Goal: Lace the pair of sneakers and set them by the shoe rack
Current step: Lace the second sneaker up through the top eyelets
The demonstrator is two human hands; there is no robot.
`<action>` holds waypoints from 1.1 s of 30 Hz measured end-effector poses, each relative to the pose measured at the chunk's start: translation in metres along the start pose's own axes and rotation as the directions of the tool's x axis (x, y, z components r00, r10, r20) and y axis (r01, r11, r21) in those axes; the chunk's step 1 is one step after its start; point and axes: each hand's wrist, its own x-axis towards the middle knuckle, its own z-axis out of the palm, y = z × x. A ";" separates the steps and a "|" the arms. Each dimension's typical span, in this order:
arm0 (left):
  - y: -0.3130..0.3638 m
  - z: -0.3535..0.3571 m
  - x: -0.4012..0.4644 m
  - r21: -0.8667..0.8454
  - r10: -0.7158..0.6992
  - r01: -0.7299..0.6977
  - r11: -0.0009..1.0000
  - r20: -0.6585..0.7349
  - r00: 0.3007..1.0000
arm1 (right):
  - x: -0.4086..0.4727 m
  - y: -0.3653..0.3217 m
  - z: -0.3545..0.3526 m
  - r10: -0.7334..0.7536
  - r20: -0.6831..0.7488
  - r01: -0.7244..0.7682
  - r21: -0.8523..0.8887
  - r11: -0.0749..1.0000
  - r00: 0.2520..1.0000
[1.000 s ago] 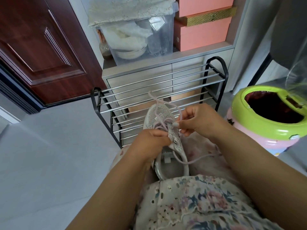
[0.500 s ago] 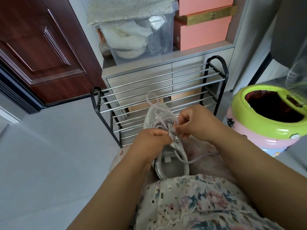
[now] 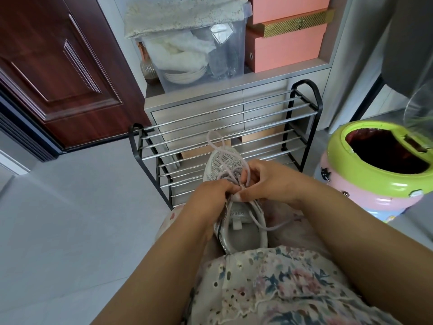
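I see one grey-white sneaker (image 3: 225, 167) resting on my lap, toe pointing far toward the shoe rack (image 3: 225, 134), heel opening near me. My left hand (image 3: 212, 195) grips the left side of the sneaker at the tongue, fingers curled round the upper, fingertips meeting the right hand over the eyelets. My right hand (image 3: 269, 184) sits on the right side, thumb and forefinger pinched together on the pale lilac lace (image 3: 218, 144); exactly which strand it pinches I cannot tell, fingers cover that spot. One loop of lace stands up past the toe, in front of the rack bars. Another length trails off the right side of the sneaker across my lap. A few crossings show on the vamp, tongue label visible inside the opening. Only one sneaker in view. Floral dress (image 3: 281, 289) fills near bottom. The rack is black-framed with silver bars, standing just beyond the toe, against a grey drawer cabinet (image 3: 210, 109). On the cabinet top a clear storage bin (image 3: 199, 50) with a fuzzy cloth on the lid, pink boxes (image 3: 285, 43) to its right. Dark red door (image 3: 58, 66) far left. Green-rimmed pink bin (image 3: 375, 181) on the right, near the rack's right end. Grey tile floor (image 3: 70, 219) on the left.
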 end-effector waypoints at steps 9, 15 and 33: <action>-0.010 0.006 0.000 0.234 0.204 -0.203 0.951 0.023 0.979 | 0.001 0.004 -0.008 0.003 0.098 -0.023 0.205 0.979 0.995; -0.014 0.009 0.004 0.329 0.279 -0.246 0.912 -0.056 0.959 | 0.001 0.008 -0.011 0.034 0.088 -0.055 0.244 0.968 0.996; 0.007 -0.056 0.008 0.193 0.362 -0.307 0.932 -0.541 0.759 | -0.001 0.006 -0.016 0.044 0.007 -0.044 0.226 0.973 0.999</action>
